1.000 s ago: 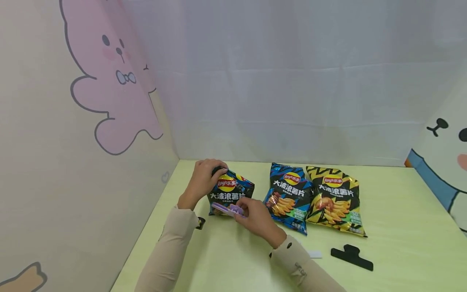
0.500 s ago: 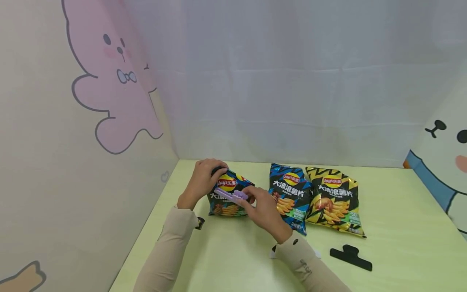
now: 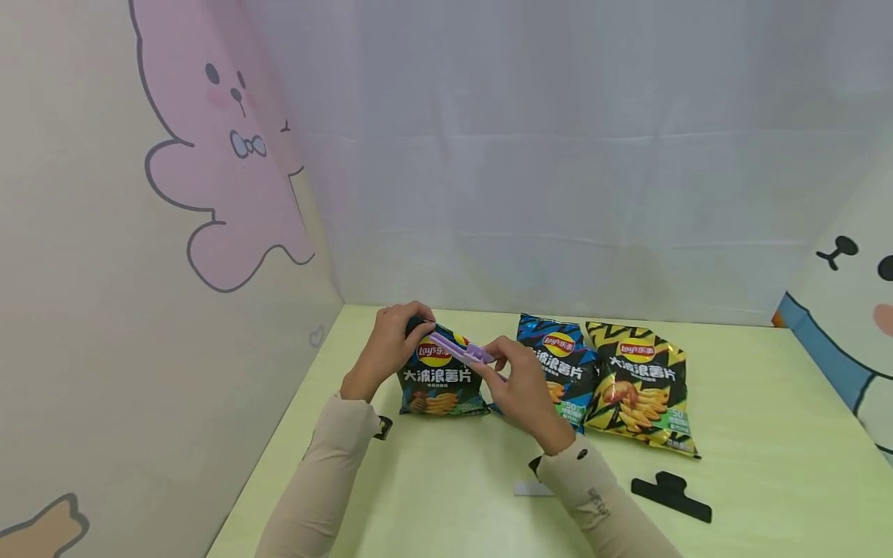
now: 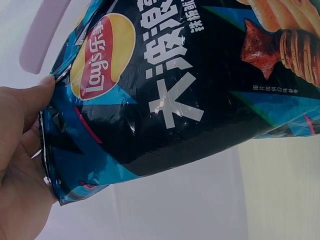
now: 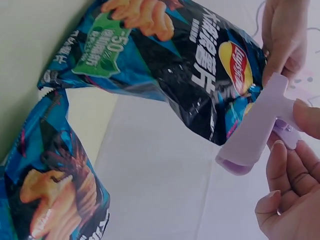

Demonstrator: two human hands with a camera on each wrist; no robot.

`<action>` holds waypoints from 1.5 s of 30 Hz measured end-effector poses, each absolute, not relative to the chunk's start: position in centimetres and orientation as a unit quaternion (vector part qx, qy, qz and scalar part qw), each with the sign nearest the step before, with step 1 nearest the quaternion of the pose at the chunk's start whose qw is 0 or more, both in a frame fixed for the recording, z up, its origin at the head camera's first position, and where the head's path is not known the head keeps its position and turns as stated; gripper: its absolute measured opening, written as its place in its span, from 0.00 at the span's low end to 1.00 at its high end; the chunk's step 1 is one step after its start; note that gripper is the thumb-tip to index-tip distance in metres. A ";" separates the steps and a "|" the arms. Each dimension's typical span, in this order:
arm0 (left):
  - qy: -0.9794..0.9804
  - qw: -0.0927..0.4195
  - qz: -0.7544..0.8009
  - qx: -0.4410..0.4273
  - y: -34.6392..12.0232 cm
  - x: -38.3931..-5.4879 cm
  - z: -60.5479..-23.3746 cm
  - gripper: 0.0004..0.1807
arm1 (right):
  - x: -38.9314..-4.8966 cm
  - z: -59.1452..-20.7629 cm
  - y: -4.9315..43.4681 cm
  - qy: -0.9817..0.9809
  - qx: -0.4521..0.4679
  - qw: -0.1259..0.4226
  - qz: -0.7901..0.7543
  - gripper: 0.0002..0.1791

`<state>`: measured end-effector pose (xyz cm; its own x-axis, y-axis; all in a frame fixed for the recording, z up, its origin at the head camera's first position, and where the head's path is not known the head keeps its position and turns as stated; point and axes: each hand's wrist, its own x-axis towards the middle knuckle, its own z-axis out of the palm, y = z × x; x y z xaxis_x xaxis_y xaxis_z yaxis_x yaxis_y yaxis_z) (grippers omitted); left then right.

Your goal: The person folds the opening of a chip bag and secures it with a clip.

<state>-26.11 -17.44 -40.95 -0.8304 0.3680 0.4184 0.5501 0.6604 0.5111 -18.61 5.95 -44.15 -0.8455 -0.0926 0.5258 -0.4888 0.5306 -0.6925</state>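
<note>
In the head view my left hand (image 3: 391,341) pinches the top left corner of a blue and black Lay's chip bag (image 3: 438,378), which stands upright on the table. The left wrist view shows the thumb over the bag's top edge (image 4: 56,80). My right hand (image 3: 523,387) holds a purple bag clip (image 3: 456,348) by its handles, between thumb and fingers. The clip's long bar lies close to the folded top of the bag. From the right wrist, the clip (image 5: 257,127) sits beside the bag's top; whether it touches is hard to tell.
A second blue chip bag (image 3: 558,353) lies behind my right hand, partly covered by it. Right of it is a yellow chip bag (image 3: 638,387). A black bag clip (image 3: 671,496) and a white strip (image 3: 532,489) lie nearer the front. A wall rises at the left.
My right hand has lifted the purple clip up and to the right, from the bag's lower front to its top edge. The left hand has stayed on the bag's corner.
</note>
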 end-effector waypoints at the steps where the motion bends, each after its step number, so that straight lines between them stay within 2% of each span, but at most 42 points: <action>1: -0.901 0.140 -0.323 -0.254 -17.4 -26.1 -40.9 0.05 | -18.7 -44.1 6.1 -0.845 0.171 0.225 0.454 0.09; 6: -0.901 0.138 -0.325 -0.254 -17.5 -26.1 -40.9 0.05 | -19.2 -44.0 6.6 -0.833 0.176 0.252 0.461 0.08; 14: -0.895 0.154 -0.324 -0.266 -17.6 -26.1 -41.1 0.04 | -19.9 -44.2 7.3 -0.824 0.181 0.250 0.476 0.05; 19: -0.895 0.167 -0.321 -0.260 -17.8 -26.0 -41.2 0.03 | -20.0 -43.7 7.4 -0.822 0.170 0.229 0.493 0.04; 29: -0.884 0.154 -0.349 -0.271 -18.5 -26.1 -41.6 0.04 | -20.4 -43.3 7.5 -0.829 0.176 0.201 0.491 0.04; 37: -0.874 0.149 -0.379 -0.264 -18.7 -26.1 -41.8 0.05 | -20.9 -42.6 7.5 -0.836 0.158 0.139 0.507 0.03; 45: -0.869 0.133 -0.401 -0.258 -19.1 -25.7 -41.7 0.06 | -21.1 -42.6 6.9 -0.833 0.148 0.117 0.520 0.04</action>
<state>-25.67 -19.10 -41.69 -0.8318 0.3406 0.4382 0.5545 0.5453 0.6287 -21.12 6.94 -42.63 -0.9288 -0.1259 0.3485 -0.3684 0.4152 -0.8318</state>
